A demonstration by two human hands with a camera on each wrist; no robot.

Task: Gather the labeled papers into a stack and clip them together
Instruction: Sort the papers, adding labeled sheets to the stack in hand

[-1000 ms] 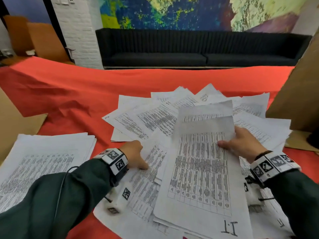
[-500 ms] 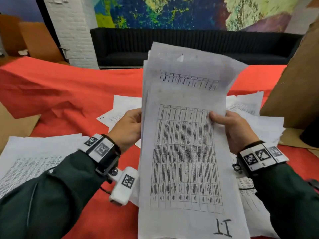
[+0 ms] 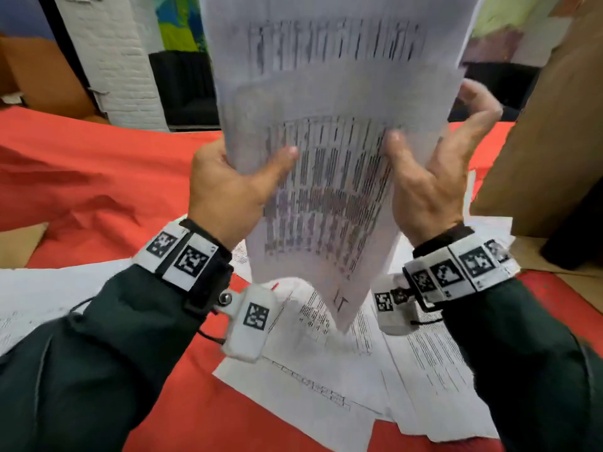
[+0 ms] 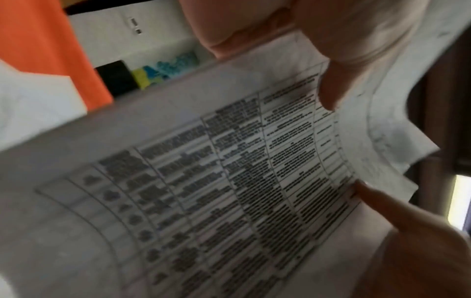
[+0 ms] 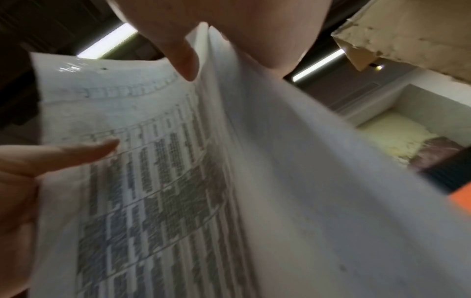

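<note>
A sheaf of white printed sheets bearing dense tables (image 3: 329, 164) is held upright in the air above the red-covered tabletop (image 3: 98, 177), its lower corner marked with a handwritten label. The left hand (image 3: 228, 187) is seen in a pinching grip on the sheaf's left edge, thumb across the front. The right hand (image 3: 434, 177) is seen with its grip spread: the thumb touches the front and the fingers lie straight along the far edge, apparently steadying rather than clamping. More loose white printed pages (image 3: 342, 370) lie scattered on the tabletop below, and another pile of white pages (image 3: 42, 298) rests to the left. No clip is visible. With only one firm pinch on a bowed, uneven sheaf, inner sheets could be let slip out or fan apart before the edges are squared.
</note>
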